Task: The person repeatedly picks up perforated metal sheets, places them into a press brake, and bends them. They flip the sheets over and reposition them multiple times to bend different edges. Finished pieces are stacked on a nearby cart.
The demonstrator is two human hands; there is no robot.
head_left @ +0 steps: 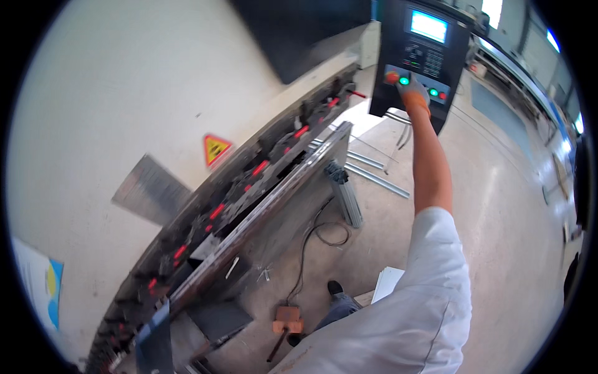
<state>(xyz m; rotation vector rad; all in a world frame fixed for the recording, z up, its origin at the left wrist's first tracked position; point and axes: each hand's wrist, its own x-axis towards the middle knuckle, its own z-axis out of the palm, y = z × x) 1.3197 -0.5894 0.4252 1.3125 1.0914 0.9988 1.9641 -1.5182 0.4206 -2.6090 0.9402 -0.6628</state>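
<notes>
My right arm reaches up and away to a black control panel (389, 53). A grey glove with an orange cuff covers my right hand (416, 93). Its fingers are drawn together against the row of buttons, over a small dark part that I cannot make out. Just left of the fingertips glows a green button (404, 81), with a red mushroom button (391, 77) beyond it. Another lit green button (434, 92) and a red one (443, 96) sit to the right. A bright screen (428, 26) is above them. My left hand is out of the picture.
A large pale machine (137, 81) with red-handled clamps (260, 167) runs along the left. A brown foot pedal (287, 319) with a cable lies on the floor near my shoes (335, 287). Metal profiles (377, 179) stretch below the panel; a white sheet (387, 283) lies beside me.
</notes>
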